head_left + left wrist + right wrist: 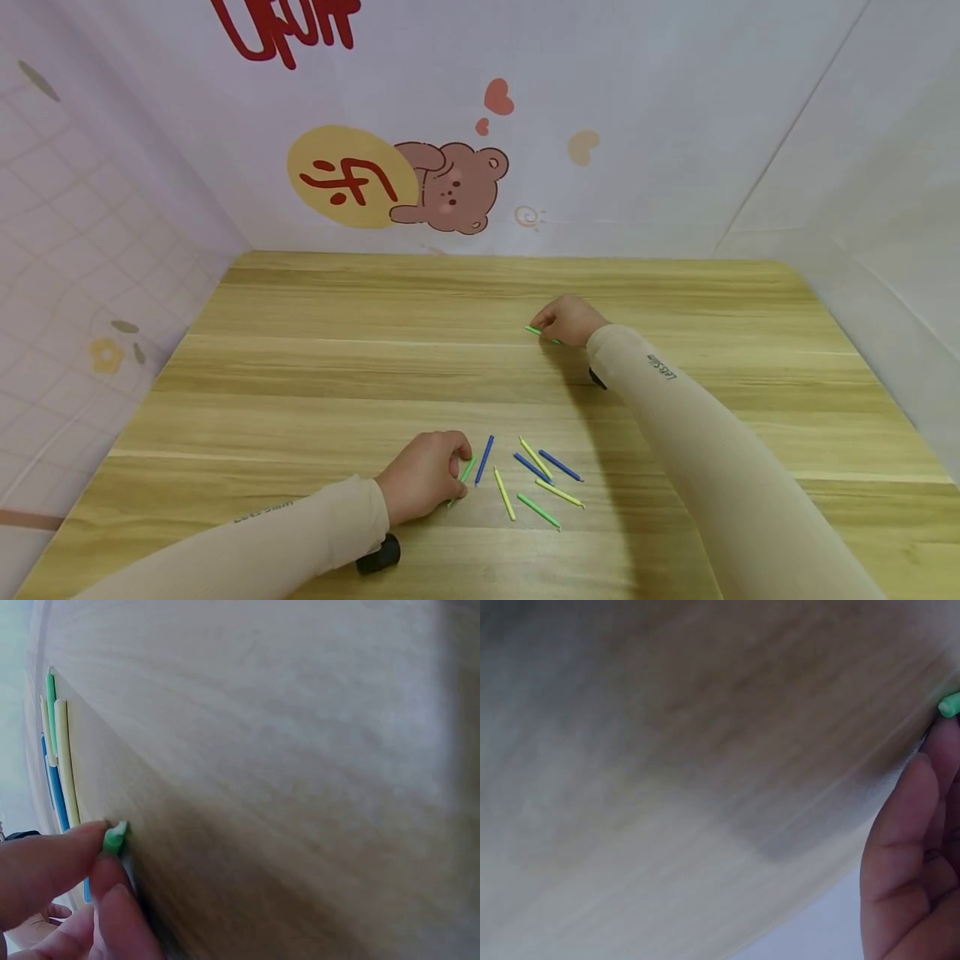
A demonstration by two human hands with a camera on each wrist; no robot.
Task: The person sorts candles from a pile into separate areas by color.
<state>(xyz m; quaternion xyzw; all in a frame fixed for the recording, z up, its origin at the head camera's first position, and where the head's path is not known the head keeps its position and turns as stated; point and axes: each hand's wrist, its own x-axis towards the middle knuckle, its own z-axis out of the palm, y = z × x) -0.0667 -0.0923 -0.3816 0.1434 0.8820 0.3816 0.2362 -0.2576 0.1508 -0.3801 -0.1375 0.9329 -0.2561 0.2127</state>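
Note:
My left hand [422, 477] pinches a thin green candle [468, 469] between thumb and fingers, low over the front of the wooden table. Its pale wick end pokes out past the fingertips in the left wrist view. Farther back, my right hand [572, 322] holds another green candle [532, 330] close to the tabletop, its two ends showing on either side of the fingers. Just right of the left hand lie a blue candle [484, 461] and a yellow candle [505, 493]. One more green candle [538, 512] lies nearer the front.
Two other blue candles [561, 466] and two yellow candles [559, 492] lie loosely grouped on the wooden table [337, 375], some crossing or touching. A pale wall with a printed bear [461, 192] stands along the back edge, with more pale sheeting at both sides.

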